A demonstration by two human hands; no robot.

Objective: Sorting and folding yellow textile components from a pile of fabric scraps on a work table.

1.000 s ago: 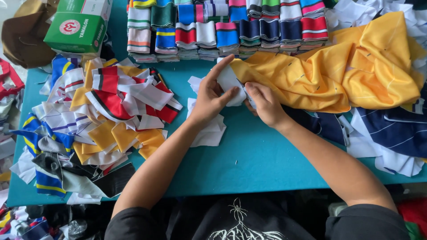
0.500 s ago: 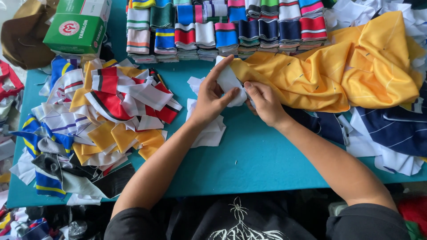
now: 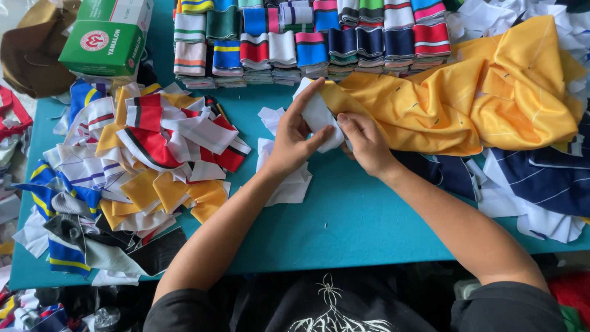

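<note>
My left hand pinches a small white fabric piece between thumb and fingers, index finger stretched along its upper edge. My right hand grips the same white piece from the right, where it meets the edge of a crumpled yellow garment. Both hands hover just above the teal table. Under my left wrist lie a few more white fabric pieces.
A loose heap of striped collar pieces in red, yellow, blue and white covers the left side. Stacked folded striped ribbing lines the far edge. A green box sits far left. Navy and white cloth lies at right.
Both hands stay at the same spot; only the fingers have shifted slightly on the white piece.
</note>
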